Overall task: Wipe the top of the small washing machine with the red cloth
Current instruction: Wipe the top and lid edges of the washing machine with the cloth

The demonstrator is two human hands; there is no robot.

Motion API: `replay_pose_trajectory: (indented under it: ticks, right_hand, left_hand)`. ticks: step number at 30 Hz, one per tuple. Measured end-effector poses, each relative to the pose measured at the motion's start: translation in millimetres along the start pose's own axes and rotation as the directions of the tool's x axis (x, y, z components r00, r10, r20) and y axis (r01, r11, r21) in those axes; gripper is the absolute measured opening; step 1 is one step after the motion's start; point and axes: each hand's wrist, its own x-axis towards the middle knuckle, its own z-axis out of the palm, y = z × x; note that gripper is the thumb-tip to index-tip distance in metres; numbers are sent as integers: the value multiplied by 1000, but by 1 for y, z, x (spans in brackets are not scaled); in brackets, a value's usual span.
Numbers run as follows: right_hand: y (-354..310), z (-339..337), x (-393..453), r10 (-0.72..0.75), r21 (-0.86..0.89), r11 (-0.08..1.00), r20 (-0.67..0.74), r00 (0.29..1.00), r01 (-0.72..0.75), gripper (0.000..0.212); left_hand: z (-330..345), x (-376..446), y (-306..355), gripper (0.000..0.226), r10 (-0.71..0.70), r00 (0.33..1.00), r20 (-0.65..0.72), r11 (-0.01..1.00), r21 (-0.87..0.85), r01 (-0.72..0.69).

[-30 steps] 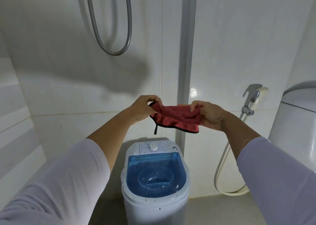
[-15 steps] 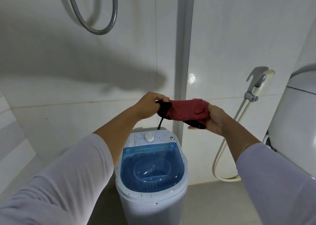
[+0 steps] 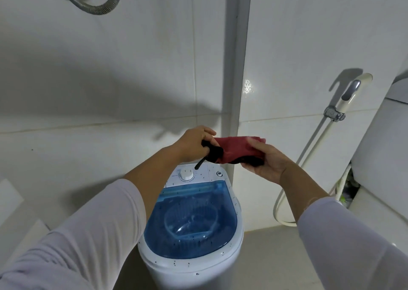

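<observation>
Both hands, left (image 3: 194, 143) and right (image 3: 265, 159), have their fingers closed on the soft, light, black-edged red cloth (image 3: 237, 149). It looks limp, so bunching it into a palm-held pad should suit the small white washing machine's blue translucent lid (image 3: 192, 221).

You have 2 hands up, left (image 3: 194, 144) and right (image 3: 268, 160), sharing 1 red cloth (image 3: 237, 149). Below them stands 1 washer (image 3: 192, 265) with 1 blue lid (image 3: 194, 221) and 1 white dial (image 3: 186, 175). You also face 1 bidet sprayer (image 3: 351, 94), 1 shower hose (image 3: 97, 7) and 1 toilet (image 3: 384, 148).
</observation>
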Motion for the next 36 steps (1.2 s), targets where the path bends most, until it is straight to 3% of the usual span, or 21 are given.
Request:
replay_pose_trajectory:
  ticks: [1,5,8,11,14,18,24,28,33,36]
  right_hand:
    - [2,1,6,-10,-35,999,-28,1000,9,19]
    - [7,1,24,-3,-3,1000,-60,998,3,23]
    - [13,0,38,-65,-48,997,-159,985,58,22]
    - [24,-1,51,-158,-206,973,-265,951,105,18]
    - [39,0,64,-280,-466,876,-285,917,122,26]
    - [52,9,77,-387,-676,725,-243,889,131,36]
    - [67,12,98,-393,-760,627,-118,912,172,26]
    - [71,14,111,-360,-856,487,-18,933,171,49]
    - [68,15,122,-254,-932,356,-23,967,71,9]
    - [63,16,127,-195,-927,367,3,981,76,17]
  left_hand:
    - [3,1,-3,36,-10,1000,24,1000,-12,11]
    - [7,1,-19,30,-101,991,90,993,-57,106]
    - [11,1,-44,42,-268,953,141,962,93,256]
    - [20,2,-70,57,-416,883,217,897,257,360]
    - [31,2,-81,66,-496,824,274,848,360,390]
    - [41,2,-89,65,-506,818,274,815,462,350]
    - [47,6,-101,54,-487,834,259,802,511,310]
    - [46,9,-103,59,-493,830,262,772,571,279]
    - [46,12,-103,65,-498,823,273,756,601,259]
    - [45,13,-102,67,-490,829,268,761,596,257]
